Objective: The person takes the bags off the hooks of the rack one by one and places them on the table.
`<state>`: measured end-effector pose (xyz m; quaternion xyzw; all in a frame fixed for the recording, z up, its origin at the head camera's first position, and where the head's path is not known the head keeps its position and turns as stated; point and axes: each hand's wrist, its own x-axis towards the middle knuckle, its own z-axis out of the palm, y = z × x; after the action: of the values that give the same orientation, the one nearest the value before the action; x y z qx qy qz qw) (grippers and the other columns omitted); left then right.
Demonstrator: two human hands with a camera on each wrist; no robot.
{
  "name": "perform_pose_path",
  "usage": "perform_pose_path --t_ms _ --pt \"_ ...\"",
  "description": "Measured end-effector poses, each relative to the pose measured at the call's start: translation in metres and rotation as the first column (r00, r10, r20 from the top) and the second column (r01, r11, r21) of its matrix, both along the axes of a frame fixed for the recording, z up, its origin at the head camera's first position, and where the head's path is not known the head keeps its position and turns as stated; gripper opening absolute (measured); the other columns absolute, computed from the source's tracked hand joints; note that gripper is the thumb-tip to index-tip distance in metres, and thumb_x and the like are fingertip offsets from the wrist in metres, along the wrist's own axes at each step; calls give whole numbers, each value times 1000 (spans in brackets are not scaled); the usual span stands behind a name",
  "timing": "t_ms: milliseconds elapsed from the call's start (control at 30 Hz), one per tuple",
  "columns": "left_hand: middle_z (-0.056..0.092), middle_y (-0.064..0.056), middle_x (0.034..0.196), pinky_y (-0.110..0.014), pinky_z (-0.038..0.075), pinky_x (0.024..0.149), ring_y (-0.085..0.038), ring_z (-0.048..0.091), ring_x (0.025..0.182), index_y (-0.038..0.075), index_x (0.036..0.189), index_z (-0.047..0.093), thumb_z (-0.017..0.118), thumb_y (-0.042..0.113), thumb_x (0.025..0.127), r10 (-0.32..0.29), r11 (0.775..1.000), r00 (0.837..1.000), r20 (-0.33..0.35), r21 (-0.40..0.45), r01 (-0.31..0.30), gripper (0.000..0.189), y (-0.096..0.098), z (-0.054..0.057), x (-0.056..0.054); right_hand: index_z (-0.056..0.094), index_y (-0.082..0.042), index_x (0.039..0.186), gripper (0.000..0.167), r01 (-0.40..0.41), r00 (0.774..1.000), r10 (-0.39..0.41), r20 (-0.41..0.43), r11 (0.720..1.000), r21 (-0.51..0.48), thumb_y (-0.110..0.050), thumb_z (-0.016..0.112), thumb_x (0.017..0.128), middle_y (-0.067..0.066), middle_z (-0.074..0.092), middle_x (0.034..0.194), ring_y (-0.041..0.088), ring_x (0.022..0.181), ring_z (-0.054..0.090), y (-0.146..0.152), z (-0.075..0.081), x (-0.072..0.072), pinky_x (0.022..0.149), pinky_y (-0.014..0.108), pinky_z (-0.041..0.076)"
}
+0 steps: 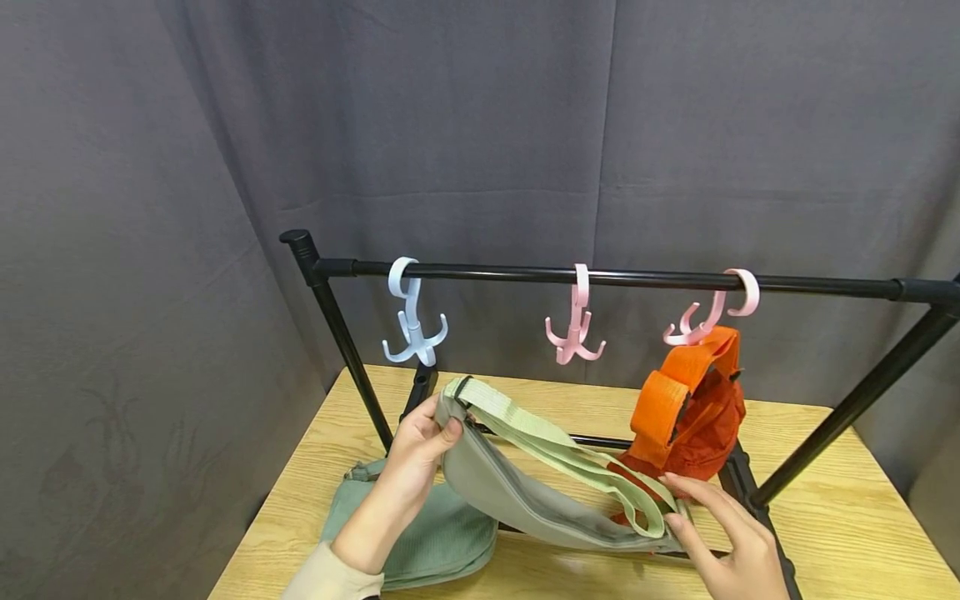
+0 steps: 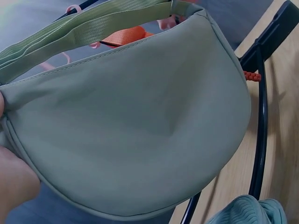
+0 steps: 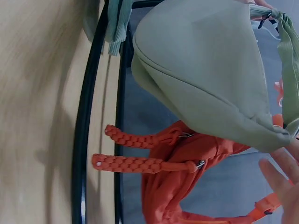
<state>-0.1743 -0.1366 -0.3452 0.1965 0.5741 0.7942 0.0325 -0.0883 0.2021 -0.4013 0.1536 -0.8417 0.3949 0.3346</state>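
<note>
A grey-green shoulder bag (image 1: 510, 487) with a pale green strap (image 1: 555, 437) is held up in front of the rack. My left hand (image 1: 416, 458) grips its left end, thumb on the near side. At the opposite end, my right hand (image 1: 731, 533) pinches the corner by the strap between thumb and fingers. The bag's smooth curved body (image 2: 131, 126) fills the left wrist view. Behind the right end, an orange-red bag (image 1: 701, 425) hangs from a pink hook (image 1: 697, 329). In the right wrist view, its braided pulls (image 3: 131, 163) dangle below the grey-green bag.
A black rack bar (image 1: 495, 272) carries a light blue hook (image 1: 415, 325) and another pink hook (image 1: 575, 325), both bare. A green corduroy bag (image 1: 442, 542) lies on the wooden table (image 1: 847, 500) at left. Grey curtain (image 1: 465, 125) stands behind.
</note>
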Motion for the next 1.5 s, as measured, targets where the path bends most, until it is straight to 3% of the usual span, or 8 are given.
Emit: perform_pose_path --t_ms 133,600,933,1133,1200,1367,1500 --pt "69 6 95 -26 47 85 -8 62 88 18 104 64 72 41 84 -9 1000 1000 0 4 9 31 0 1 0 65 -10 129 53 11 992 -7 124 999 -37 8 76 80 -11 67 114 -7 102 58 2 -2 6 84 6 43" --pt "69 5 95 -28 45 87 -8 62 88 18 102 65 72 41 85 -11 1000 1000 5 9 11 29 -1 1 1 59 -3 133 47 37 954 -10 300 996 -84 -6 74 89 -32 49 125 -17 106 50 8 -22 10 79 7 45" --pt "67 7 94 -28 45 89 -8 61 88 19 98 64 73 41 84 -3 1000 999 33 7 3 27 -1 1 1 61 -1 128 50 92 942 -53 333 990 -103 -3 80 82 -26 57 111 -7 93 61 7 -39 11 73 14 51" --pt "65 8 92 -29 45 89 -8 59 88 20 93 63 73 41 83 -3 1000 999 45 15 2 25 0 0 2 62 3 125 51 132 903 -76 422 986 -104 -6 82 79 1 70 108 -6 91 60 3 -47 12 71 28 55" --pt "66 8 93 -29 45 90 -8 60 89 21 94 64 72 41 84 -10 1000 999 40 21 9 24 0 -1 2 64 3 123 50 130 897 -67 436 985 -116 -7 83 78 3 71 106 -6 89 61 1 -48 12 69 29 56" --pt "69 7 96 -29 45 90 -8 61 90 21 98 66 73 40 84 -26 999 999 27 31 25 25 1 -1 2 68 5 114 44 77 940 -17 340 984 -163 5 83 73 -15 68 102 -3 87 64 -2 -50 13 66 29 56" --pt "68 7 94 -28 46 88 -8 61 89 21 95 64 73 39 84 -25 999 999 46 36 23 23 1 -1 2 69 5 110 42 31 963 23 269 981 -193 12 81 71 -18 69 100 -1 86 66 -3 -51 13 64 26 56"
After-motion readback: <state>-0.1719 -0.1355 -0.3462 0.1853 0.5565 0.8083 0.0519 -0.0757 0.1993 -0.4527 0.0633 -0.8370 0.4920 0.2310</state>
